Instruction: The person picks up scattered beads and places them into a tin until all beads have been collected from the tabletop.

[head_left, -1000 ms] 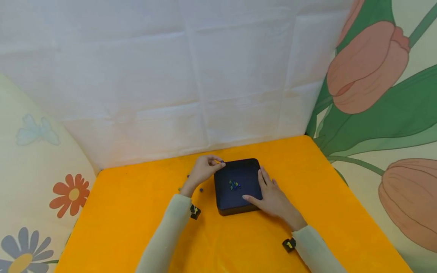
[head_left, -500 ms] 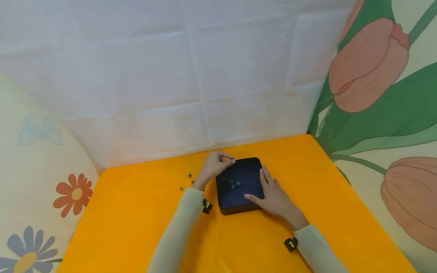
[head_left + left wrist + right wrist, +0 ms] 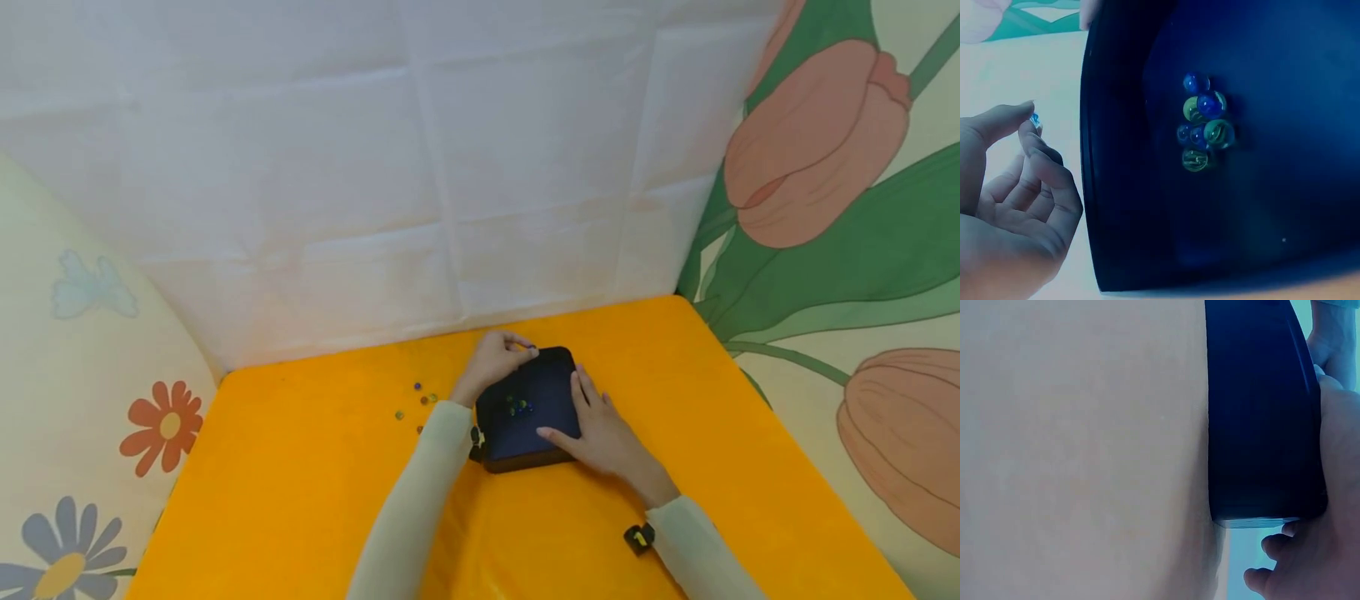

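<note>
In the head view my left hand (image 3: 495, 367) is over the far left rim of a square black box (image 3: 528, 460). Its thumb and forefinger pinch a small blue glass marble (image 3: 1035, 119), mostly hidden by the fingertips. My right hand (image 3: 606, 433) holds the box at its right side, thumb over the near rim and fingers along the outer wall. Inside the box, several blue and yellow-green marbles (image 3: 1211, 104) lie clustered on the floor. The box's dark outer wall (image 3: 1260, 412) fills the middle of the right wrist view.
Several loose marbles (image 3: 417, 386) lie on the orange tabletop (image 3: 300, 467) left of the box, beside my left forearm. Behind the table hangs a white cloth (image 3: 337, 167). Flower-printed panels (image 3: 825, 275) stand at both sides.
My left hand has moved right with its marble, from the box's far left corner along the far rim. More loose marbles show behind the forearm. The right hand stays on the box.
</note>
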Available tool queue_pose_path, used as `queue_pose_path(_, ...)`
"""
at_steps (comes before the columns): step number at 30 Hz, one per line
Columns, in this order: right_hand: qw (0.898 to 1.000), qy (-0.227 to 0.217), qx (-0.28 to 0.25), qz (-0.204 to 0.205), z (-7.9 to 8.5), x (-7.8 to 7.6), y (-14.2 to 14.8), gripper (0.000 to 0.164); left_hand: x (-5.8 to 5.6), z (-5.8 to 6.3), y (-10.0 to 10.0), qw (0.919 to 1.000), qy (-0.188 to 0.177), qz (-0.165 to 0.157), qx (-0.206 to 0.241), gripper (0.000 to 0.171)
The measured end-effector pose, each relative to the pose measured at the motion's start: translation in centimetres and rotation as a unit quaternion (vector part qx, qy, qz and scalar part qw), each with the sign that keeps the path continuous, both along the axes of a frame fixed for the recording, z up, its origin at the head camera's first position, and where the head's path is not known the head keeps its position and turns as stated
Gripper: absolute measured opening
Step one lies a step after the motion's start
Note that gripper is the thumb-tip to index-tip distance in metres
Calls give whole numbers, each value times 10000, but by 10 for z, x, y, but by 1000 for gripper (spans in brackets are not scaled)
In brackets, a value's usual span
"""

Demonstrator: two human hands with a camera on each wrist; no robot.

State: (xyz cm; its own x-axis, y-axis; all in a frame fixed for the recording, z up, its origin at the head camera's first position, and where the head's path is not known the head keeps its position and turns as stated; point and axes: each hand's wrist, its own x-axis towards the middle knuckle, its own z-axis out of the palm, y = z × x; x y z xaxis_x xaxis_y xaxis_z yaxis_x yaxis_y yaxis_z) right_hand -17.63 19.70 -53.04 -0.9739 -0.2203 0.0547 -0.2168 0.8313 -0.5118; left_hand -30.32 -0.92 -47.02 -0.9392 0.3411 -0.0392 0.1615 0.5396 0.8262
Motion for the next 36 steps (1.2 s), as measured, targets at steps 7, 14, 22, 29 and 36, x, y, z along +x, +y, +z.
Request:
queue_pose_path(7, 10000, 7, -24, 3, 0, 0, -1, 116, -3, -3, 10, 9999, 82, -9, -83, 32)
queue_pose_path(14, 10000, 21, -11, 10, -1, -2, 1, 116, -5, -5, 20, 9998, -70, -91, -155, 28)
queue_pose_path(22, 10000, 16, 50, 27, -4, -2, 0, 116, -5, -11, 21, 9997, -75, -144, -201, 24)
queue_pose_path(29, 10000, -64, -57, -4, -2, -1, 0, 117, -4, -13, 23, 9996, -110, -153, -230, 24)
queue_pose_path(36, 9999, -94, -31, 13, 0, 0, 0, 116, -6, -12, 23, 9994, -101, -117, -325, 25)
